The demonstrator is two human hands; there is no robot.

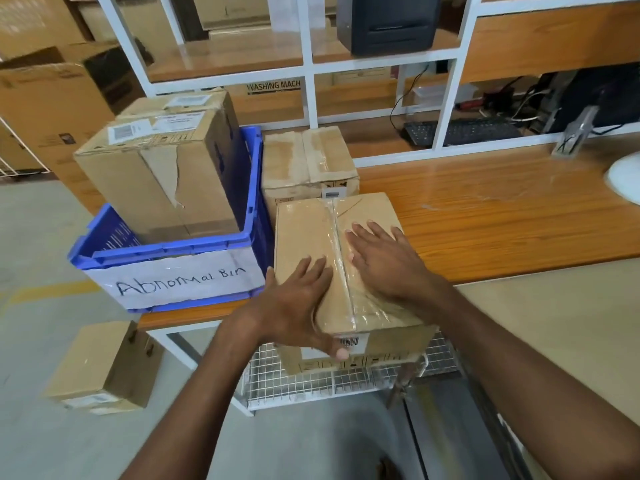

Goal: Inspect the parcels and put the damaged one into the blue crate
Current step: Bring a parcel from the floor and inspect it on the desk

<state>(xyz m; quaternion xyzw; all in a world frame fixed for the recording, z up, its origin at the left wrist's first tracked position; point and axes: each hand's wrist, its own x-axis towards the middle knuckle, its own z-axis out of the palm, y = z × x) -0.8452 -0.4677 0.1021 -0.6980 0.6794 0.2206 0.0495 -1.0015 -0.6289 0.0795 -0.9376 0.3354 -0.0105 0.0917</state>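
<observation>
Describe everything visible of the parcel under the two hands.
The parcel is a closed brown cardboard box, clear tape along its top seam. A barcode label sits on its front face. It lies flat at the near edge of the wooden table, right of the blue crate, before another taped parcel. Both hands rest on top: left hand with thumb on the label, right hand flat.

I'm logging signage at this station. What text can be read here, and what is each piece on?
"Abnormal Bin": handwritten on the white paper label on the front of the blue crate.
"WASHING MACH": printed on a carton behind the shelf frame; the rest is hidden.
Too small or blurred: the shipping labels on the torn parcel and the barcode sticker on the front parcel.
</observation>
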